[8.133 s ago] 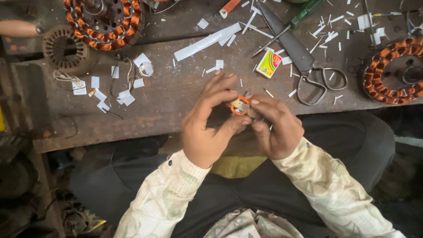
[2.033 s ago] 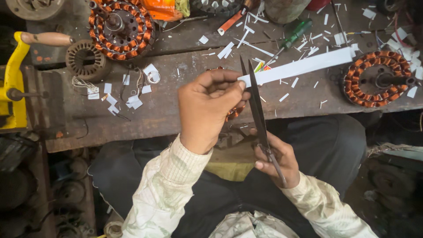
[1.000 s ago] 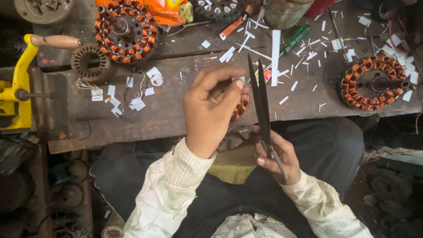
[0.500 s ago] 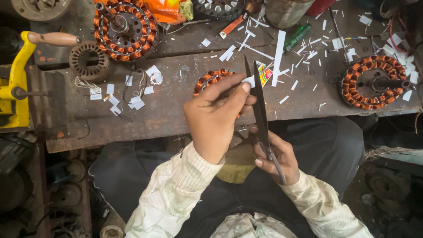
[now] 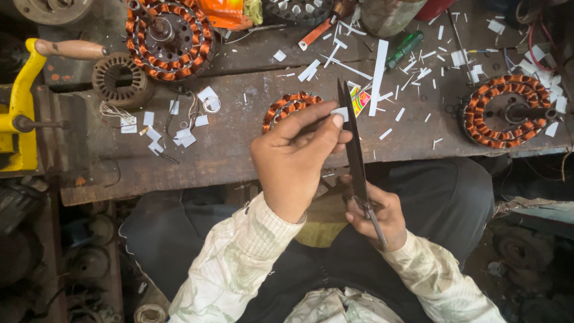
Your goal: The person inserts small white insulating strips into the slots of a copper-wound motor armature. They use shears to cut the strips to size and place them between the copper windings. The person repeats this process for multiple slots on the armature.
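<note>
My left hand (image 5: 296,158) is raised over the bench edge and pinches a small white paper piece (image 5: 340,113) between thumb and fingers. My right hand (image 5: 376,212) grips the handles of long dark scissors (image 5: 353,149) whose blades point up and away, right beside the paper piece. A copper-wound stator (image 5: 286,109) lies on the wooden workbench (image 5: 227,137) just behind my left hand, partly hidden by it.
More copper-wound stators lie at the back left (image 5: 170,36) and at the right (image 5: 508,110). A small bare stator core (image 5: 122,79), a yellow vise (image 5: 21,107), a long white paper strip (image 5: 378,75), a green-handled screwdriver (image 5: 403,49) and several paper scraps litter the bench.
The long paper strip has left my left hand and now lies on the bench; only a small cut piece stays in my fingers. The stator has come into view behind my left hand.
</note>
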